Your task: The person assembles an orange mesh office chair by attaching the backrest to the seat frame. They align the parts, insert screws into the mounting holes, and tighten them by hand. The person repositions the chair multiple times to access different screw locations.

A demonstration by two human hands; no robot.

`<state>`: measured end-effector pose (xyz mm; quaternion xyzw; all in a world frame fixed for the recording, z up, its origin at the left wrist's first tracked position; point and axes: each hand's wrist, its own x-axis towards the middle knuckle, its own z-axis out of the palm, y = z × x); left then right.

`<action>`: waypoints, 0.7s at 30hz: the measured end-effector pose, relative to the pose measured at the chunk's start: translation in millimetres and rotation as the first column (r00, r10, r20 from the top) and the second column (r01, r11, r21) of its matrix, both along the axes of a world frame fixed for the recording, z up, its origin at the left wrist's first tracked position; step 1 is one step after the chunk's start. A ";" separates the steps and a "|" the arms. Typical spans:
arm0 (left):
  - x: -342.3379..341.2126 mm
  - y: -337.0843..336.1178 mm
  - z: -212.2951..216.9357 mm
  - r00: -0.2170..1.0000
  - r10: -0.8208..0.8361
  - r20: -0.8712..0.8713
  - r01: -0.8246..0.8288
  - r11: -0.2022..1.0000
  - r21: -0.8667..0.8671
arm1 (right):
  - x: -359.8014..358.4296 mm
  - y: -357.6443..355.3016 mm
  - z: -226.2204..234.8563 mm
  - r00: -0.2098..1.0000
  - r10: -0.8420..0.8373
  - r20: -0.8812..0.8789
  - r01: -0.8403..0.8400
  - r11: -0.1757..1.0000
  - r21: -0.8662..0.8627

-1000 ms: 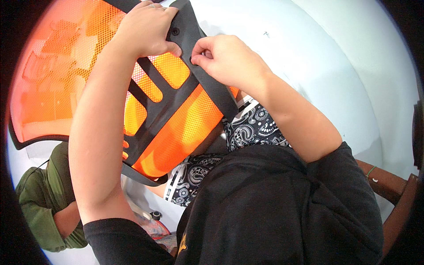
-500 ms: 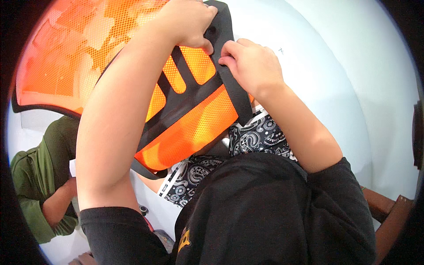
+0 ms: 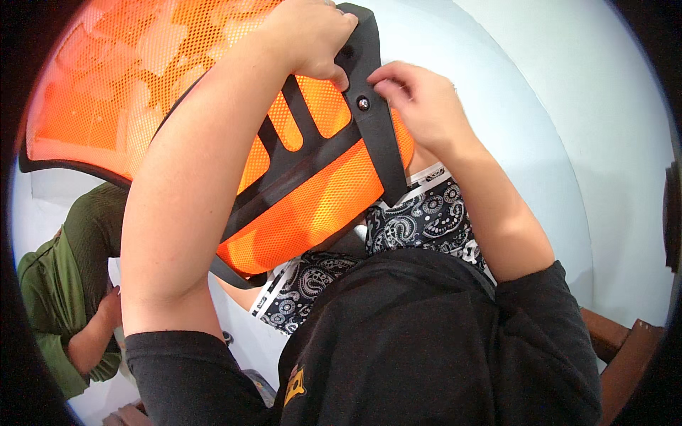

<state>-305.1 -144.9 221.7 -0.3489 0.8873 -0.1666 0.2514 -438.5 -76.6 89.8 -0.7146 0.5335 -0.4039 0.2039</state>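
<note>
An orange mesh chair back with black plastic ribs leans across my lap. A silver screw stands in the black bracket along its right side. My left hand grips the upper part of the bracket, its thumb bent against the black plastic; some fingers are hidden behind the edge. Just right of the screw hovers my right hand, with index finger and thumb slightly apart and nothing visible between them. The other fingers of that hand are curled.
A person in a green top is at the left, one forearm showing. Brown wooden parts stand at the lower right. A pale, curved white surface spreads behind the chair back to the right.
My right hand has come away from the bracket toward the right, and the silver screw now shows. The left hand keeps its grip, shifted slightly right with the chair back.
</note>
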 end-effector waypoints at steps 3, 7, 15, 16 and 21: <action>3.3 -0.8 0.3 0.998 -0.038 -0.040 0.039 0.999 0.030 | -7.5 4.8 4.5 0.956 -0.055 0.287 0.029 0.995 0.094; 5.9 -8.3 -7.0 0.997 -0.063 -0.053 0.063 0.998 -0.016 | -10.2 6.8 2.6 0.998 0.063 0.016 -0.062 0.997 -0.042; 3.7 -7.4 -7.4 0.996 -0.077 -0.040 0.075 0.996 -0.051 | -10.3 0.1 -10.1 0.982 0.179 -0.061 -0.188 0.948 -0.255; 3.0 -5.3 -6.4 0.998 -0.061 -0.033 0.060 0.997 -0.043 | -10.2 -1.3 -10.8 0.982 0.169 -0.086 -0.186 0.944 -0.272; 2.2 -4.0 -2.4 0.999 -0.041 -0.009 0.041 0.999 -0.015 | -7.6 -5.0 -11.1 0.979 0.127 -0.161 -0.172 0.934 -0.312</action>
